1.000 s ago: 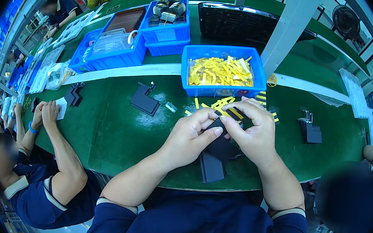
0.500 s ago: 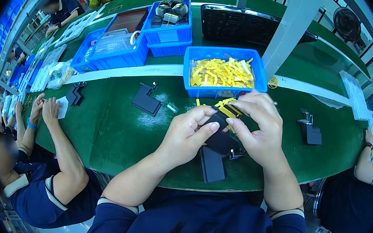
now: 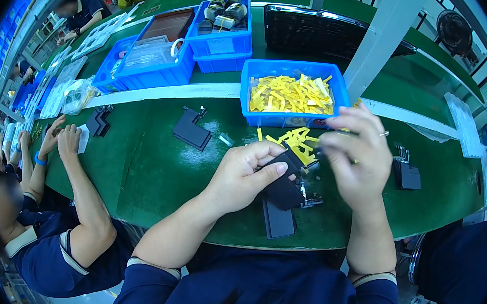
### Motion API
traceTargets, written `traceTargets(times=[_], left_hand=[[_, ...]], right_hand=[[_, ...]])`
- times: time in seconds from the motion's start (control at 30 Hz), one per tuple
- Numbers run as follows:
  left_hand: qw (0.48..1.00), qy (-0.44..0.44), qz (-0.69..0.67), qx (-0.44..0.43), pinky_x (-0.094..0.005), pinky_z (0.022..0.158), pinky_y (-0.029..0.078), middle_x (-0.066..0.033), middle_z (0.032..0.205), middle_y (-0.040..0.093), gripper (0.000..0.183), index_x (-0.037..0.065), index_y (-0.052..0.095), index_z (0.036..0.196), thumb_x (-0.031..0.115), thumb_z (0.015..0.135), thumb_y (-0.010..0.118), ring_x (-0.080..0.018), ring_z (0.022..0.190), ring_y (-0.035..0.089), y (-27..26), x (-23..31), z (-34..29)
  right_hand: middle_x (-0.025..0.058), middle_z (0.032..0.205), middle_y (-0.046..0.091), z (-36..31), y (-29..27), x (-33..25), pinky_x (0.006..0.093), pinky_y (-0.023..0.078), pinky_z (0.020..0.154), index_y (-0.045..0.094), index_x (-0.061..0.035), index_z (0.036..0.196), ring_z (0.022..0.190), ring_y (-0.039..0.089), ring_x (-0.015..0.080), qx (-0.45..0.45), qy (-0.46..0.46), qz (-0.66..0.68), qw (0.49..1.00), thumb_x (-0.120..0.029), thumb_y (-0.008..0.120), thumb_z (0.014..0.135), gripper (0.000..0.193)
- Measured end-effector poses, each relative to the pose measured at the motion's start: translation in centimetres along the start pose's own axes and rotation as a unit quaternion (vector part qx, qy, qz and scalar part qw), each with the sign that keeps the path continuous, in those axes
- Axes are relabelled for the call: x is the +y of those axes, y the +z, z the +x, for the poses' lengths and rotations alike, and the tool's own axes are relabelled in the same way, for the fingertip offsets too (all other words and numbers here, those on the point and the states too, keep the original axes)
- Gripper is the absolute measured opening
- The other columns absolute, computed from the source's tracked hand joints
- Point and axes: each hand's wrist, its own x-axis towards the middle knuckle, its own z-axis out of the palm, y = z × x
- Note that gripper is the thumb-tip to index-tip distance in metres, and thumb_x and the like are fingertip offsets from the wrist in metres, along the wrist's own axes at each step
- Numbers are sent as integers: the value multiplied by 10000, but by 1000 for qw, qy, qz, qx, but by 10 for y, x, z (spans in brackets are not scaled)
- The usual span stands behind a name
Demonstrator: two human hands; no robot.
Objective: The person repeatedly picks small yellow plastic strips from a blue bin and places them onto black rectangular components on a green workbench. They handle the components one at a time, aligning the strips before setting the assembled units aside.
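My left hand (image 3: 241, 172) grips a flat black plastic part (image 3: 283, 187), thumb on top and fingers curled round its edge. To its right my right hand (image 3: 367, 165) is raised, apart from the part. Motion smears its fingers; a small dark spot shows by the fingertips, too blurred to name. A loose pile of yellow strips (image 3: 298, 141) lies on the table just beyond the held part. Below the held part, another black part (image 3: 278, 220) rests near the table's front edge, partly covered, with a metal hinge-like piece (image 3: 311, 202) beside it.
A blue bin (image 3: 285, 121) of yellow strips stands ahead, beside a white post (image 3: 379, 47). More black L-shaped parts lie left (image 3: 191, 129) and right (image 3: 407, 174). White powder (image 3: 195, 157) and a small pale cylinder (image 3: 226, 140) are on the green table. Co-workers sit on both sides.
My right hand has let go of the black part and moved up and right, uncovering the yellow strips. My left hand keeps its hold, nearly in place.
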Motion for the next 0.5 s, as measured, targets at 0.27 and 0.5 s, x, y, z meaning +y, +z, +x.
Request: traceTargets(times=[0.27,0.5], left_hand=[[983,152,74,75,-254,773,480,-72,996,575,159,-34,571,1001,43,866,605,-114,887,571,6,-5,6],[978,147,50,138,-255,726,516,-77,955,562,181,-41,592,983,57,840,644,-133,875,582,5,-12,5]], right_hand=[[88,804,590,-17,17,7,303,443,711,614,17,834,761,567,196,-202,303,346,864,-77,657,754,131],[145,1055,589,-8,16,-13,395,441,871,657,-41,928,984,565,313,64,23,36,997,-16,670,674,255]])
